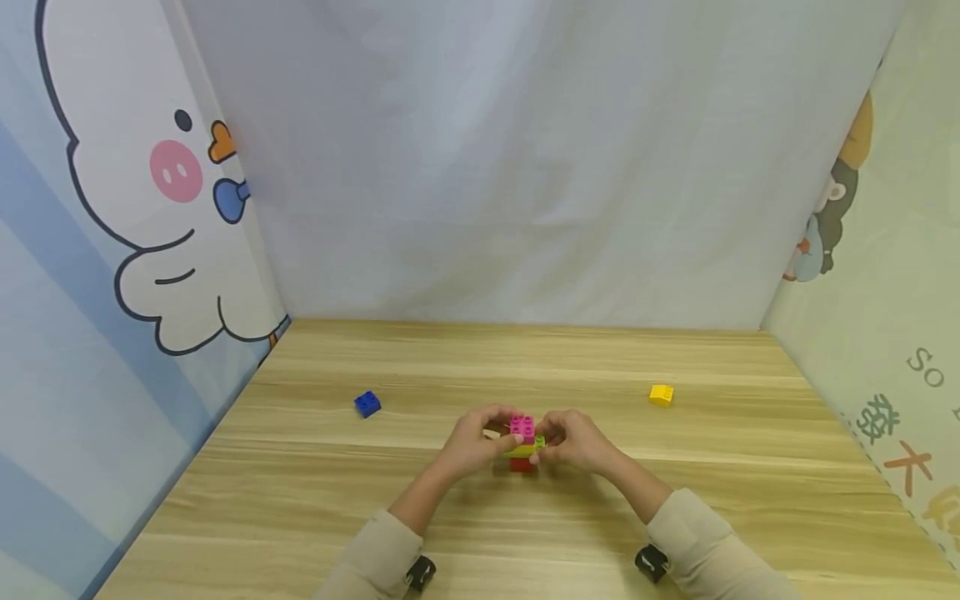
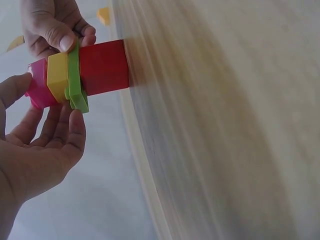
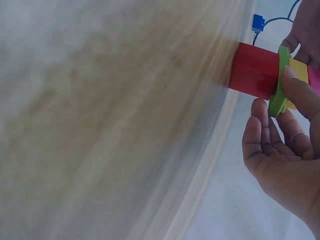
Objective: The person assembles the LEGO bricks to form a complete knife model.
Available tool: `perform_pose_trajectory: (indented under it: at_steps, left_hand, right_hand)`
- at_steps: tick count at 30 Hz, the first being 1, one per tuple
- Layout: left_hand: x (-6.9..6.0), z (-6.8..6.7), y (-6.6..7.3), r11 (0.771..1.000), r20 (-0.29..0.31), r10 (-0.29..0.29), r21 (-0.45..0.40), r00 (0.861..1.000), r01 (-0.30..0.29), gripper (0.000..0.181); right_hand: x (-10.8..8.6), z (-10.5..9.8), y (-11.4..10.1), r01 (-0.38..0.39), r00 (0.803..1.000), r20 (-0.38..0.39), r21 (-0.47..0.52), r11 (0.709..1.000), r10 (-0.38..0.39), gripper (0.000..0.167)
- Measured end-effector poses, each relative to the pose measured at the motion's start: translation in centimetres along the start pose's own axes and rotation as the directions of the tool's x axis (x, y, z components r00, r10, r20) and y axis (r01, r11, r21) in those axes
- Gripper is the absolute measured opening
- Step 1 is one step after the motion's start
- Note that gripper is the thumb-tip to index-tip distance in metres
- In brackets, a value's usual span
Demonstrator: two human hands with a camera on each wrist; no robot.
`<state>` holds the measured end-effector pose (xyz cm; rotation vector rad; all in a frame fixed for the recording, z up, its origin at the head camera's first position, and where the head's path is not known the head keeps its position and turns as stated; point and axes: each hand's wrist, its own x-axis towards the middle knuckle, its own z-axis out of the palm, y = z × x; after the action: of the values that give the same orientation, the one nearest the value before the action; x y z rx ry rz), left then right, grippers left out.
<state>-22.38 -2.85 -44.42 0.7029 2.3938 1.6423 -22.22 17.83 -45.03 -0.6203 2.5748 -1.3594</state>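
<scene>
A stack of toy building bricks stands upright on the wooden table. At its base is a red brick (image 2: pixel 104 67); above it come a thin light green piece (image 2: pixel 75 80) that juts out past the sides, a yellow brick (image 2: pixel 58 75) and a studded pink brick (image 1: pixel 522 428) on top. My left hand (image 1: pixel 472 443) holds the pink brick from the left, thumb on the near side and fingers behind. From the right, my right hand (image 1: pixel 577 442) pinches the green piece, its thumb lying against the edge in the right wrist view.
A blue brick (image 1: pixel 367 404) lies on the table (image 1: pixel 315 492) to the left, and a yellow curved-top brick (image 1: pixel 662 395) lies to the right. Behind the table hangs a pale curtain (image 1: pixel 525 167). Printed cloths with cartoon figures flank both sides.
</scene>
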Motion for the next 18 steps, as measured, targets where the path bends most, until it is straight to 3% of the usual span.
perform_pose_trajectory:
  at_steps: [18]
  left_hand:
    - [0.39,-0.16,0.25,0.998,0.036,0.017,0.056,0.999,-0.019,0.028]
  right_hand:
    - [-0.12,-0.08,-0.01,0.016,1.0,-0.009,0.017,1.0,-0.016,0.025]
